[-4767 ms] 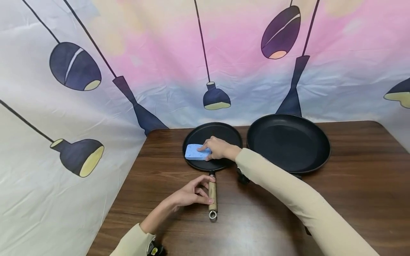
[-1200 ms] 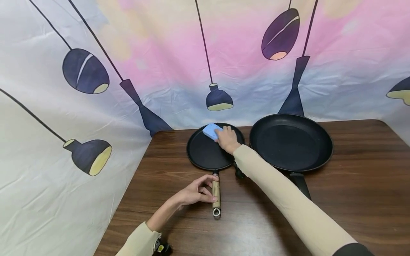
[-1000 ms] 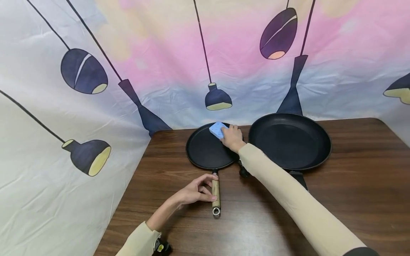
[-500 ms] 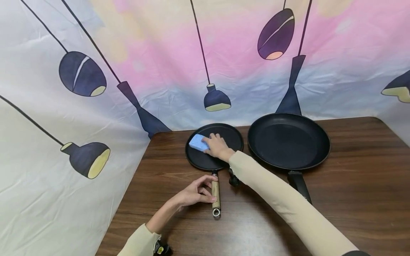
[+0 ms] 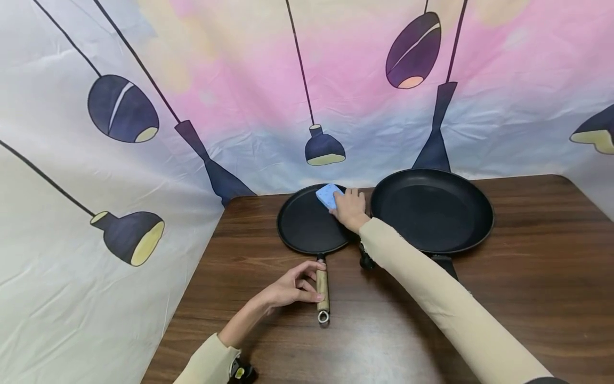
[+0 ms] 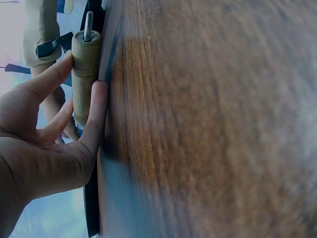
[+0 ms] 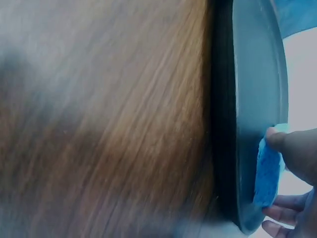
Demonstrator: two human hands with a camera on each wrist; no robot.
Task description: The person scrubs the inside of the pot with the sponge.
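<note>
A small flat black pan (image 5: 307,224) with a wooden handle (image 5: 322,288) lies near the back of the table. My left hand (image 5: 292,288) holds that handle from its left side, thumb and fingertips against the wood; the left wrist view shows the handle (image 6: 85,74) between them. Toward the pan's far right rim, my right hand (image 5: 351,207) grips a light blue sponge (image 5: 328,196) against the cooking surface. In the right wrist view the thumb and fingers pinch the sponge (image 7: 268,173) at its two ends. My hand and sleeve hide the pan's right edge.
A larger black frying pan (image 5: 431,213) stands close on the right, its dark handle (image 5: 446,265) partly behind my right sleeve. Brown wooden table (image 5: 384,330) lies beneath both pans. Directly behind the table hangs a cloth backdrop (image 5: 268,106) printed with lamps.
My right hand has swept the sponge back and forth across the small pan, lately from the left side to the far right. The left hand keeps its hold on the handle.
</note>
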